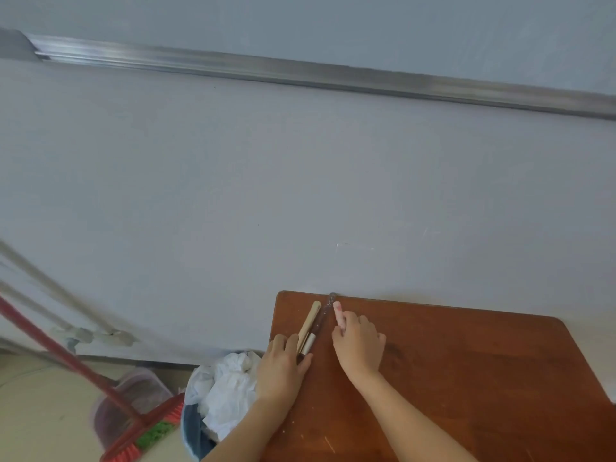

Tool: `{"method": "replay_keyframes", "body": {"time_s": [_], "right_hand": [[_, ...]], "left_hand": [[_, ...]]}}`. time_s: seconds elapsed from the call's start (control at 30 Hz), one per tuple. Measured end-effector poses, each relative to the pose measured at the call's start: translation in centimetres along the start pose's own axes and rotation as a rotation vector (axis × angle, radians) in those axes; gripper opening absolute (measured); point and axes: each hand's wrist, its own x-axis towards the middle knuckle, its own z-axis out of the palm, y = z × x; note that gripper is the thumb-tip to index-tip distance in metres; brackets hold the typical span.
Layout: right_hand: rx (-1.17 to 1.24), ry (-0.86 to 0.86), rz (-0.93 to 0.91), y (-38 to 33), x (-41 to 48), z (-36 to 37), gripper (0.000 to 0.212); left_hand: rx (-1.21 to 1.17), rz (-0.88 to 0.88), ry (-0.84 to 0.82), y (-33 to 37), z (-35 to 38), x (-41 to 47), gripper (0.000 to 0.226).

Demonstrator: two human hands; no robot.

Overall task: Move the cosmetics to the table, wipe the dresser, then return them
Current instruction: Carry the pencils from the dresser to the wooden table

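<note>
Wall (233, 178) is filling most of the view ahead of both hands, pale grey, with a metal strip (333, 78) running across it high up.

Table (466, 378), reddish-brown wood, is lying under both hands and stretching away to the right of the right hand; its far edge is sitting against the wall.

Bin (220, 398), stuffed with white crumpled paper, is standing on the floor just left of the left hand. Broom (140, 425), red, is leaning further left of that, well apart from the table.

Left hand (283, 368) is resting palm-down at the table's left edge, fingers curled over the near ends of the pencils (308, 328): a beige stick and a white-tipped one, side by side. Closed on them loosely, as far as can be judged.

Right hand (358, 345) is lying just right of the left hand, fingers folded around a small pink tube (338, 311), the tip poking out beyond the knuckles.

Dark thin stick (325, 311) is lying between the two hands, touching or nearly touching the pencils; cannot tell which.

Key relation: all the cosmetics are pointing their long axes away from the hands toward the wall, slightly tilted right. The dark stick seems about equally near both hands; either could take it. Judgement: cosmetics are on the table; whether being set down or gathered cannot be told.
</note>
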Motion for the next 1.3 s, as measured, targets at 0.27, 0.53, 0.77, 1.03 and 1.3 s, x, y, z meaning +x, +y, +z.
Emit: {"method": "replay_keyframes", "body": {"time_s": [0.27, 0.53, 0.77, 1.03, 1.3], "right_hand": [[0.029, -0.141, -0.003, -2.0, 1.4, 0.8, 0.038], [0.128, -0.208, -0.171, -1.4, 1.8, 0.7, 0.041], [0.058, -0.223, -0.272, -1.1, 2.2, 0.6, 0.036], [-0.181, -0.042, -0.494, 0.9, 1.7, -0.1, 0.038], [-0.261, 0.021, -0.574, 2.5, 0.8, 0.4, 0.051]], "left_hand": [[-0.098, 0.12, -0.004, -0.9, -0.5, -0.5, 0.051], [-0.013, 0.233, 0.071, -2.2, -0.8, -1.0, 0.038], [0.014, 0.184, 0.068, -2.2, -1.5, 0.7, 0.036], [0.105, 0.125, -0.087, -3.0, -2.0, 0.3, 0.055], [0.203, 0.127, -0.176, -3.2, -1.9, 0.3, 0.062]]}}
